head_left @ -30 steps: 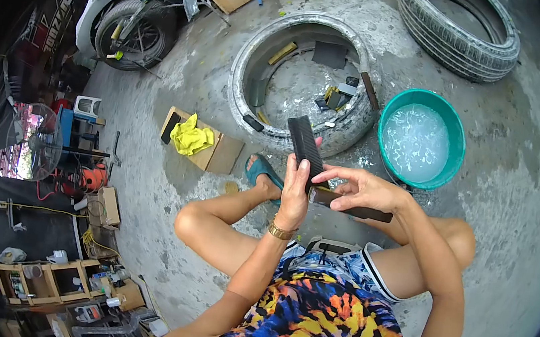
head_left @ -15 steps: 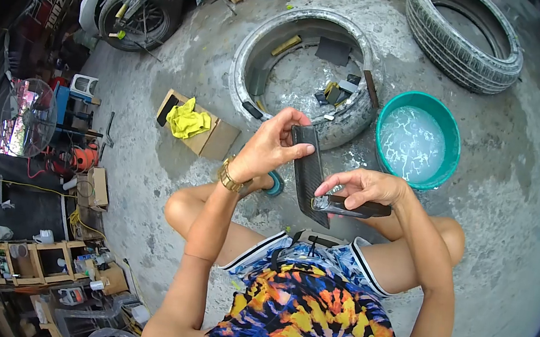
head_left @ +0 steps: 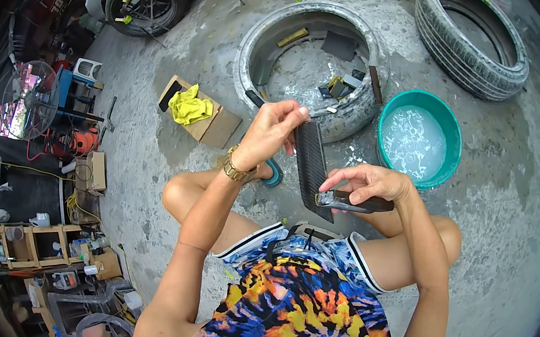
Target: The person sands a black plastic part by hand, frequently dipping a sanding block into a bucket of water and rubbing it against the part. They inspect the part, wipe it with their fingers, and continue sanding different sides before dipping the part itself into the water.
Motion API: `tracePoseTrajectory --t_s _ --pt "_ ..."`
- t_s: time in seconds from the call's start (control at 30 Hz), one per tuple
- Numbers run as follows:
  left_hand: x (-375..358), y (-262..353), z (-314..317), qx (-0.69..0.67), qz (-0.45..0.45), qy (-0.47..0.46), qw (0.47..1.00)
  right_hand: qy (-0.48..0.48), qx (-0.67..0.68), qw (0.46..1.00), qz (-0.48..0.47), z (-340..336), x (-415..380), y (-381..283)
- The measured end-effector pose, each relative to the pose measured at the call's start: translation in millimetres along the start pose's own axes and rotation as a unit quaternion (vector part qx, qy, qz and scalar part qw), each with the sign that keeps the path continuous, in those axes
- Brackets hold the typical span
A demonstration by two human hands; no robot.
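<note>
My left hand (head_left: 269, 133), with a gold wristwatch (head_left: 238, 166) on that arm, pinches the upper end of a long dark panel (head_left: 314, 167) with a carbon-fibre-like weave. The panel hangs tilted over my crossed legs. My right hand (head_left: 373, 186) is closed around a black, shiny, elongated piece (head_left: 373, 207). The wet-looking left end of that piece lies against the lower part of the panel. I cannot make out exactly what it is. The fingers hide part of it.
Ahead lies a tire (head_left: 245, 71) with small pads and sheets inside its ring. A green basin (head_left: 457, 141) of cloudy, sudsy water stands right of it. A yellow cloth (head_left: 190, 106) sits on a cardboard box (head_left: 221, 129) at left. Another tire (head_left: 458, 60) lies far right.
My left thumb and fingers have shifted at the panel's top end, and the panel has turned slightly. The black piece stays at its lower part. The view has shifted a little.
</note>
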State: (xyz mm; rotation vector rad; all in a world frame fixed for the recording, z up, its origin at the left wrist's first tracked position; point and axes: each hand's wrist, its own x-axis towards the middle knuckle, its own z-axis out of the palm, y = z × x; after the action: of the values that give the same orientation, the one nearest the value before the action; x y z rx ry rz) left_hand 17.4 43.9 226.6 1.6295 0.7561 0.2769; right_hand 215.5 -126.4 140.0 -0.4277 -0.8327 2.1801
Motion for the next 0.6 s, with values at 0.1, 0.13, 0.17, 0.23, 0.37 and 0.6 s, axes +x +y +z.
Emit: tracePoseTrajectory --t_s 0.1,0.13,0.17,0.23,0.37,0.6 --pt "-5.1 -11.7 6.5 -0.071 -0.032 -0.034 0.996 -0.009 -0.005 1.0 0.001 2.8 -1.6 -1.9" --pt "-11.1 -20.6 22.6 -0.168 -0.022 -0.011 0.985 -0.006 -0.009 1.0 -0.012 5.2 -1.2 -2.5" --pt "-18.5 -30.5 34.3 -0.264 -0.011 0.013 0.964 -0.003 -0.013 1.0 -0.024 6.1 -0.6 -3.2" --pt "-33.9 -51.4 48.5 -0.253 0.008 -0.057 0.966 -0.005 -0.01 1.0 -0.011 -0.2 4.0 1.1" --pt "-48.2 -94.7 78.3 -0.391 0.008 0.027 0.92 0.007 0.003 1.0 0.027 -6.1 17.2 3.8" --pt "-40.5 -125.6 77.9 -0.473 0.015 0.173 0.864 0.085 0.004 0.991 0.106 -20.5 52.0 4.6"
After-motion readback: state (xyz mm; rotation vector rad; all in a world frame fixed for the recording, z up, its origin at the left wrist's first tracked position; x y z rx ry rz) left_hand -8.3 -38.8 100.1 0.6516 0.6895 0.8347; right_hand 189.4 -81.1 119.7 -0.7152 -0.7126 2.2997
